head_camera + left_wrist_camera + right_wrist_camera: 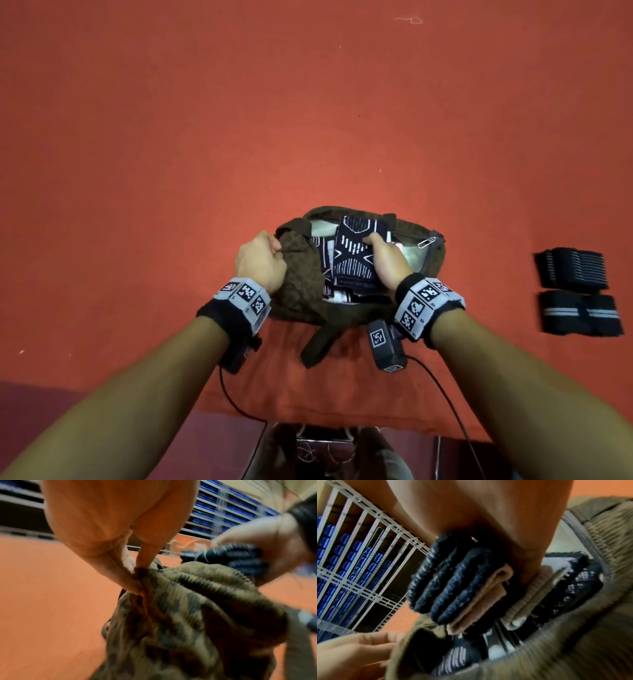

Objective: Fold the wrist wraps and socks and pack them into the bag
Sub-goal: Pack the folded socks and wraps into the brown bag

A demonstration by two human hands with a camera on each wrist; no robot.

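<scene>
Two hands at the bag [298, 287]: left hand [262, 262] pinches its rim open; right hand [385, 260] grips folded socks [356, 250] in the mouth. Wrist wraps [575, 291] lie right of bag. Risk: rim slips, opening sags, socks unfold.

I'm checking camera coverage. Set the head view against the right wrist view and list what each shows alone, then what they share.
Only the head view shows the two folded black wrist wraps lying on the red surface to the right of the bag, and the silver zipper pull.

Only the right wrist view shows the white wire shelving with blue items.

Both show the brown patterned fabric bag, the left hand gripping its edge, and the right hand holding folded navy patterned socks at its opening.
</scene>
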